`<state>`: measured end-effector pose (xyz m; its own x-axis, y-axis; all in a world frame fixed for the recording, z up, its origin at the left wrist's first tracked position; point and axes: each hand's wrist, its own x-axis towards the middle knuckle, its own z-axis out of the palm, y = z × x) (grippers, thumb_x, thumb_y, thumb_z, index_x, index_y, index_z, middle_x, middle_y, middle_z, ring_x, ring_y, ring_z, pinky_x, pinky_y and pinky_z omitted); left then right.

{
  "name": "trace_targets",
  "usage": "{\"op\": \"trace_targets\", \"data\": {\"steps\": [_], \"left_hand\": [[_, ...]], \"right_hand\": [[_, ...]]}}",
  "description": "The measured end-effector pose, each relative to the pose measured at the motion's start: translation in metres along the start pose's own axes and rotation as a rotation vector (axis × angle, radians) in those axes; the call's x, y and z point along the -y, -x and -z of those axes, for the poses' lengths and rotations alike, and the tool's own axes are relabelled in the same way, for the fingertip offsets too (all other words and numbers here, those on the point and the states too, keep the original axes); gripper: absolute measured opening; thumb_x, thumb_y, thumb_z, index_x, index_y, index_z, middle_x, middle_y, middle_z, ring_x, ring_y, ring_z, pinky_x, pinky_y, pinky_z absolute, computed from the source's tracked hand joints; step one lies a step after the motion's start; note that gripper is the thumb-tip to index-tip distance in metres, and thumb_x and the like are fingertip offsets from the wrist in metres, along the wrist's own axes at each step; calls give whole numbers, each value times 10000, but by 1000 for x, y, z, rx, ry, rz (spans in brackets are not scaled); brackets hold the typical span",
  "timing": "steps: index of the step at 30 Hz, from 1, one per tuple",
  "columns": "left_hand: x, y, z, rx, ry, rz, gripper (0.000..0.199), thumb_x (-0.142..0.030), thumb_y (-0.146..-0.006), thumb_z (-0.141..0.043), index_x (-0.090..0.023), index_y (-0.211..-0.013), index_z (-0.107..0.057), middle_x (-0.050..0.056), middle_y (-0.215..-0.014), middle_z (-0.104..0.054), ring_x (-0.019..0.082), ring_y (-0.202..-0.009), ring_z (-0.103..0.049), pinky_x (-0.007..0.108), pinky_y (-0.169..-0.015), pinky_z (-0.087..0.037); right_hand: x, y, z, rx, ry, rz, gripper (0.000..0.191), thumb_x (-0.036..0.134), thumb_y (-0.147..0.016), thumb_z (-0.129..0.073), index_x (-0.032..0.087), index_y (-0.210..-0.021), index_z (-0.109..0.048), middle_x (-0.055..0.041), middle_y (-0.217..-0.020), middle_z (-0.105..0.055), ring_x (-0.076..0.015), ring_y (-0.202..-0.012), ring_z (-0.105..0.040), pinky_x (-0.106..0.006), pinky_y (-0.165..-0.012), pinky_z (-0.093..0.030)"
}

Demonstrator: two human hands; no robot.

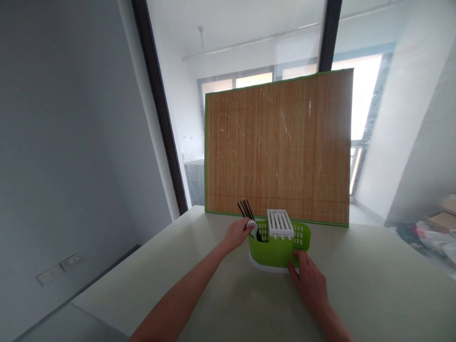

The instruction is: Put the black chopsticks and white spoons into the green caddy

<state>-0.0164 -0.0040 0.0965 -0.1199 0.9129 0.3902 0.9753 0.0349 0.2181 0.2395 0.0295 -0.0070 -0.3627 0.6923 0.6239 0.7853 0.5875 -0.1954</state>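
Note:
A green plastic caddy [272, 252] with a white base and a white slatted rack [280, 223] on top stands on the pale table. Several black sticks [246, 209] lean out of its left compartment. My left hand [238, 233] is closed on a white spoon-like utensil [253, 228] at that compartment's left edge; the lower end of the utensil is partly inside. My right hand [309, 278] rests at the caddy's lower right side, thumb and fingers closed on its green wall.
Behind the caddy a bamboo mat [278, 147] with green edging stands upright on the table [171, 266]. Glass panels with dark frames are behind it. A grey wall with a socket [71, 261] is on the left, and bagged items [432, 235] lie beyond the table at right.

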Motion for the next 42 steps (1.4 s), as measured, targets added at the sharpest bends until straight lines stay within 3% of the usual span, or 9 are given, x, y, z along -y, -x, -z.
{"op": "trace_targets", "data": {"steps": [9,16,20,24,26,28,30,36,42], "left_hand": [[-15,-1,2,-8,-81,-30,338,-472,-908,-335,-201,-931,-536,58,-866,-650,201,-796,-611,264,-664,-392],[-23,-2,10,-61,-70,-96,326,-402,-938,-284,-190,-943,-532,71,-935,-641,182,-844,-603,260,-702,-402],[-19,-13,44,-216,-4,-86,329,-400,-928,-309,-179,-923,-553,54,-842,-639,173,-763,-592,258,-662,-394],[-3,-24,105,-309,29,-33,361,-421,-905,-329,-161,-868,-577,28,-735,-618,155,-669,-562,249,-614,-379],[11,-24,135,-252,-34,-15,382,-435,-893,-330,-157,-820,-581,32,-729,-618,159,-667,-561,248,-605,-381],[29,-18,155,-77,-140,31,383,-436,-884,-331,-160,-807,-585,44,-757,-633,168,-697,-580,247,-621,-397],[49,-4,162,133,-240,110,345,-416,-858,-379,-159,-784,-597,66,-766,-648,186,-735,-603,251,-648,-418],[104,61,125,485,-313,373,263,-355,-672,-589,-121,-556,-623,98,-451,-567,249,-546,-612,319,-558,-477],[141,97,93,617,-288,514,321,-420,-621,-588,-111,-567,-656,92,-366,-503,278,-441,-580,388,-468,-488]], "right_hand": [[5,7,-9,-101,-59,0,264,268,-895,-354,184,-1138,-409,-109,-1113,-557,-233,-918,-581,-294,-596,-481],[5,8,-11,-85,-55,-10,290,248,-886,-363,180,-1165,-405,-110,-1146,-541,-245,-974,-566,-312,-628,-501],[6,9,-9,-65,-60,1,301,239,-887,-358,180,-1179,-403,-106,-1162,-533,-240,-992,-561,-297,-620,-499],[6,10,-8,-71,-67,-12,306,241,-887,-361,191,-1187,-398,-103,-1180,-527,-234,-962,-578,-293,-592,-498],[6,11,-9,-68,-64,-17,310,243,-891,-361,193,-1195,-395,-103,-1188,-524,-235,-951,-584,-297,-584,-497],[6,12,-9,-55,-57,-17,312,244,-896,-359,190,-1202,-390,-103,-1197,-519,-236,-952,-584,-301,-585,-496],[6,12,-10,-43,-51,-21,311,246,-902,-357,184,-1206,-383,-101,-1209,-512,-235,-957,-581,-300,-585,-494],[6,12,-11,-34,-27,-25,308,255,-914,-349,166,-1208,-375,-108,-1216,-502,-236,-943,-584,-288,-551,-477],[7,12,-12,-39,-22,-27,306,241,-912,-353,171,-1210,-376,-98,-1216,-501,-228,-976,-568,-284,-596,-483]]}}
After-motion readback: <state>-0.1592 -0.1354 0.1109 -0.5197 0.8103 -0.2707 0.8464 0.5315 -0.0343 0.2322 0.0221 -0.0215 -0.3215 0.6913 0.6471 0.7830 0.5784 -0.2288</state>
